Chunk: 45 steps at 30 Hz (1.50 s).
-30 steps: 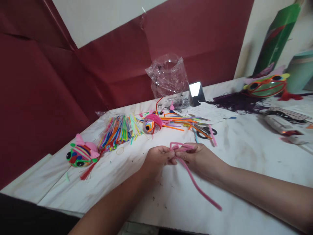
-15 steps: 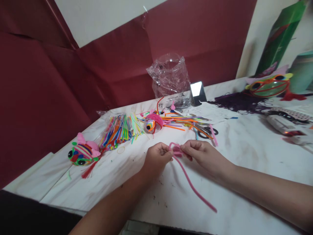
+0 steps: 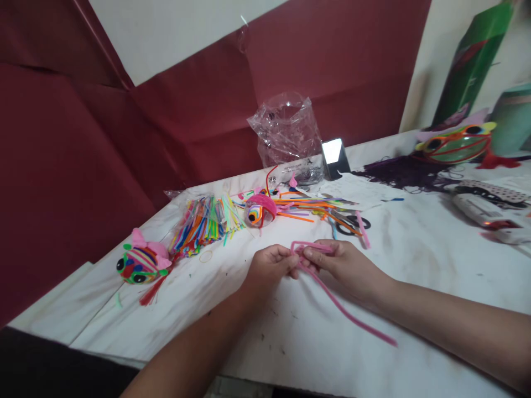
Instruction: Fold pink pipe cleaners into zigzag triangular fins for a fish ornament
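Observation:
A pink pipe cleaner (image 3: 350,316) is pinched between my two hands above the white table, its folded end between the fingertips and its long tail slanting down to the right. My left hand (image 3: 271,262) grips the fold from the left with thumb and fingers together. On the other side my right hand (image 3: 344,265) is closed on the same folded part, partly hiding it. Beyond the hands lies a clear ball-shaped figure (image 3: 260,210) with a pink top and a layered eye. To its left is a bundle of colourful pipe cleaners (image 3: 207,224) in plastic.
A colourful fish-like figure (image 3: 143,257) sits at the left, and a larger one (image 3: 458,145) at the back right. Black-handled scissors (image 3: 352,225) lie among loose pipe cleaners. A phone (image 3: 336,159), a clear plastic bag (image 3: 288,132) and a glue gun (image 3: 481,210) stand or lie around.
My hands have come closer together around the pink pipe cleaner. Its rounded loop now shows as a sharper bend, and the loose tail has swung right and slightly up.

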Motion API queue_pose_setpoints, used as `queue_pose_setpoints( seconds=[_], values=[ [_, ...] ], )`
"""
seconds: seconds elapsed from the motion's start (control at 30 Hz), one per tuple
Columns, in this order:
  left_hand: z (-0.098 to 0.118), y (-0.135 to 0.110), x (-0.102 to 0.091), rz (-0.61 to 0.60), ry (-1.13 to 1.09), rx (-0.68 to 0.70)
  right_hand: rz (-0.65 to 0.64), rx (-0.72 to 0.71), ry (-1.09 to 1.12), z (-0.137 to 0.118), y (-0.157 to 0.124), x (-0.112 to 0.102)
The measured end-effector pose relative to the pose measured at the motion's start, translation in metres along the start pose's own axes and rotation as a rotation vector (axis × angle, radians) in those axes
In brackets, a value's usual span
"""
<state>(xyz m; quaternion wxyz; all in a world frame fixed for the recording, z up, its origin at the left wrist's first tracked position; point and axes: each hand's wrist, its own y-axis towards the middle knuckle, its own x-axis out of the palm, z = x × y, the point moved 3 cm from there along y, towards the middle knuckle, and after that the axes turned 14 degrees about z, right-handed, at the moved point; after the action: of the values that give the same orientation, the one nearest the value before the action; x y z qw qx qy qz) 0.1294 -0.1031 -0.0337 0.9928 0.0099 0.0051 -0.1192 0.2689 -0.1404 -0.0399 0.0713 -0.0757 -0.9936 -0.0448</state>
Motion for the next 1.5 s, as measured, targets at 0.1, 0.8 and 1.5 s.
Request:
queue_pose_setpoints(
  seconds=[0.1, 0.8, 1.5],
  values=[
    [0.002, 0.000, -0.001, 0.024, 0.025, 0.009, 0.012, 0.028, -0.010, 0.001, 0.000, -0.002],
    [0.009, -0.003, 0.000, 0.071, 0.036, 0.007, 0.105, -0.042, -0.056, -0.012, -0.003, -0.003],
    [0.012, -0.005, 0.002, 0.053, 0.066, -0.030, 0.174, -0.066, -0.153, -0.022, -0.004, -0.008]
  ],
)
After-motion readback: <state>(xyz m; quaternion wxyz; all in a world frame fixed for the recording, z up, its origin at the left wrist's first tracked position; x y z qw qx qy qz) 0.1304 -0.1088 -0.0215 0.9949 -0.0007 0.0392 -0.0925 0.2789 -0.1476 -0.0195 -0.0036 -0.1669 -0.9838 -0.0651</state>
